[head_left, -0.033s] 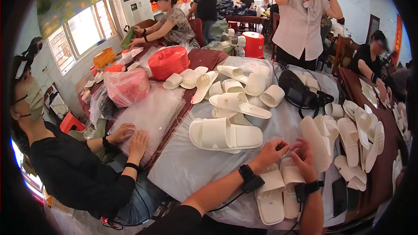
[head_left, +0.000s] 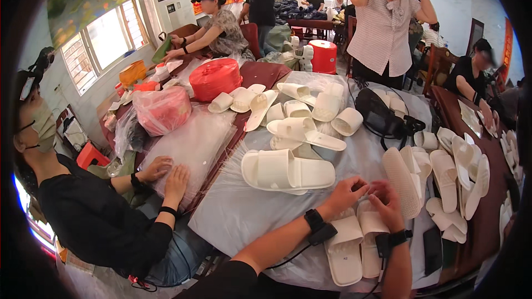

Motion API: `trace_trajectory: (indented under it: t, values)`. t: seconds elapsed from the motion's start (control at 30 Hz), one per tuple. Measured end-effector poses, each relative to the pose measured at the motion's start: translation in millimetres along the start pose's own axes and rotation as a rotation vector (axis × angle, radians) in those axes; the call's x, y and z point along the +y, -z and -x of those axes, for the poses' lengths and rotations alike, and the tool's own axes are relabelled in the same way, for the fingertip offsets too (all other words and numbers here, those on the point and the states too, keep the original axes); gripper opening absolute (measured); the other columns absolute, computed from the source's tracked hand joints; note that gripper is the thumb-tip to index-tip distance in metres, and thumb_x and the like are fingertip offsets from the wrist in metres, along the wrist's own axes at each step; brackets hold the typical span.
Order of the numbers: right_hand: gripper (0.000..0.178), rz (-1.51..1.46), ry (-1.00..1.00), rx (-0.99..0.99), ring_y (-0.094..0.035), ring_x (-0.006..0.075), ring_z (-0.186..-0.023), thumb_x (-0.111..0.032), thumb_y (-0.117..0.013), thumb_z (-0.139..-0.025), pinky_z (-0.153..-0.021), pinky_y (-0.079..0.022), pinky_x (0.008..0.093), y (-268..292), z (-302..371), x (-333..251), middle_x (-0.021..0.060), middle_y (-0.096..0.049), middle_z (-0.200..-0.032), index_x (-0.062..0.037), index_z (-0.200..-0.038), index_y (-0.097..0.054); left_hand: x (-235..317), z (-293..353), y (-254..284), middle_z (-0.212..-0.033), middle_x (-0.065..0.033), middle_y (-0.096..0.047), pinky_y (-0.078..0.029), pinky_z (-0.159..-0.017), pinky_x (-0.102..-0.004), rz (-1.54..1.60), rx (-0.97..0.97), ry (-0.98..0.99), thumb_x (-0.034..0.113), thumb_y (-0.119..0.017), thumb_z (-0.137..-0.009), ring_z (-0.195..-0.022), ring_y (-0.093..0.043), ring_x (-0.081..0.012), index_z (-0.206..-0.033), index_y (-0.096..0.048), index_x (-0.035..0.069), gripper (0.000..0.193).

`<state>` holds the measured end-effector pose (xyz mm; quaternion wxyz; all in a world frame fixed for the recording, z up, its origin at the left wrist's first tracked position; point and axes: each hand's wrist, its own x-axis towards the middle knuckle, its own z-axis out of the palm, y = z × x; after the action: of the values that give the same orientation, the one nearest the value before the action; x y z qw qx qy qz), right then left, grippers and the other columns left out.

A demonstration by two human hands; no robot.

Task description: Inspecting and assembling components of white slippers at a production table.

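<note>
My left hand [head_left: 344,195] is raised over the table with thumb and fingertips pinched together. Facing it, my right hand [head_left: 387,202] has curled fingers, the tips close to those of the left. Whether anything small lies in either hand is too fine to make out. Beneath my wrists rests a pair of cream slippers, one slipper [head_left: 343,249] fully visible and the other [head_left: 370,218] partly covered by my right forearm. Beyond my left hand is a stacked pair of slippers [head_left: 288,170] on its side. An upturned slipper [head_left: 400,182] stands beside my right hand.
Plastic sheeting [head_left: 221,227] covers the table. More slippers [head_left: 451,171] are piled at the right and back, near a black bag [head_left: 382,113]. A masked co-worker [head_left: 94,205] at left rests hands on clear bags [head_left: 194,144]. Red twine rolls [head_left: 215,79] stand farther back.
My right hand's fingers have curled in and come slightly nearer my left fingertips. The slippers stay in place.
</note>
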<state>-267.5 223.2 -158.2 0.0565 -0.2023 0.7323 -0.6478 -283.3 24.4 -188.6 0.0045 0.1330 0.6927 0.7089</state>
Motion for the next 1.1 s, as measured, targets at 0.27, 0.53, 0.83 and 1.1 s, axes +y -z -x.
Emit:
trace_trajectory:
  t: [0.27, 0.53, 0.83, 1.1]
  values:
    - [0.05, -0.049, -0.002, 0.087, -0.059, 0.0069, -0.086, 0.0, -0.068, -0.093, -0.078, -0.049, 0.0228, -5.6, -0.3, -2.1, -0.0006, -0.06, -0.106, -0.0078, -0.139, -0.051, 9.4, 1.7, 1.4, -0.085, -0.0012, -0.068, -0.05, -0.07, -0.0267, -0.035, 0.017, -0.01, 0.022, -0.068, -0.099, -0.078, -0.058, -0.0074, -0.104, -0.069, 0.0, 0.022]
    - [0.049, -0.052, 0.012, 0.054, -0.057, 0.0066, -0.088, 0.0, -0.068, -0.093, -0.079, -0.048, 0.0225, -9.5, -3.0, -5.5, -0.0011, -0.059, -0.106, -0.0075, -0.139, -0.052, 3.0, 1.1, 2.1, -0.085, -0.002, -0.068, -0.049, -0.069, -0.0266, 0.002, 0.02, -0.063, 0.02, -0.068, -0.099, -0.077, -0.058, -0.0069, -0.103, -0.069, 0.0, 0.02]
    - [0.043, -0.063, 0.017, 0.059, -0.055, 0.0062, -0.085, 0.0, -0.067, -0.094, -0.079, -0.046, 0.0214, -5.7, -2.6, -2.8, -0.0013, -0.06, -0.104, -0.006, -0.135, -0.054, 4.0, -2.5, -0.5, -0.083, -0.0029, -0.069, -0.05, -0.069, -0.0274, -0.024, 0.013, -0.069, 0.018, -0.068, -0.098, -0.076, -0.06, -0.0077, -0.101, -0.068, -0.001, 0.019]
    - [0.038, -0.065, -0.007, 0.055, -0.057, 0.0045, -0.085, -0.002, -0.07, -0.094, -0.078, -0.048, 0.0205, -13.9, -0.7, -15.4, -0.0018, -0.062, -0.102, -0.0072, -0.13, -0.059, 6.2, 0.6, 2.4, -0.086, -0.0027, -0.07, -0.051, -0.07, -0.0274, -0.052, -0.003, -0.003, 0.018, -0.068, -0.099, -0.077, -0.062, -0.0084, -0.104, -0.069, 0.0, 0.019]
